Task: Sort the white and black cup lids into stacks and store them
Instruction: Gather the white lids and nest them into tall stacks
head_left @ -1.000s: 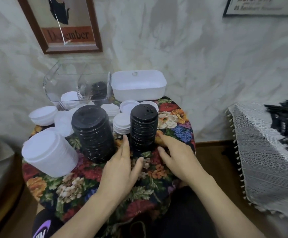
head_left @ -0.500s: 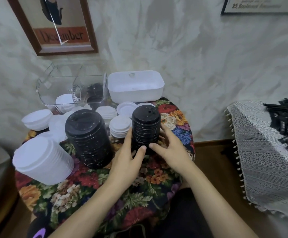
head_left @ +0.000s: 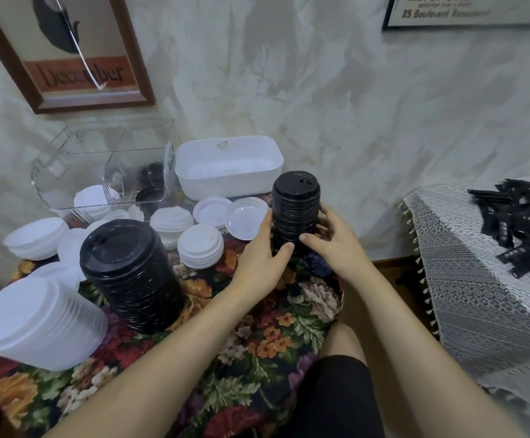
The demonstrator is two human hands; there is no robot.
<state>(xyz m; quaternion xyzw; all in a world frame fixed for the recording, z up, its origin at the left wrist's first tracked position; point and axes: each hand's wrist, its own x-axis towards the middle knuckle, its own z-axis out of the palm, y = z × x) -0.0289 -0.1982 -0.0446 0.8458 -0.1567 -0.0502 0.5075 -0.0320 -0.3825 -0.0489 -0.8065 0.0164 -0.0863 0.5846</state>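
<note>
On the floral tablecloth (head_left: 257, 358) a wide black lid stack (head_left: 131, 273) and a leaning white lid stack (head_left: 39, 327) stand at the left. Loose white lids (head_left: 244, 221) lie before the white tub (head_left: 228, 167) and the clear bin (head_left: 99, 172) (lids of both colours inside). Further right, the narrow black lid stack (head_left: 295, 213) stands upright between the hands: the left hand (head_left: 257, 263) and right hand (head_left: 336, 245) curl round its lower half, thumbs nearly meeting in front.

- Left hand (head_left: 259, 263): fingers upright, thumb curled, gripping the narrow black lid stack (head_left: 295, 210) from its left.
- Right hand (head_left: 336, 248): fingers wrapped round its right side.
- 2 bare forearms converge forward.
</note>
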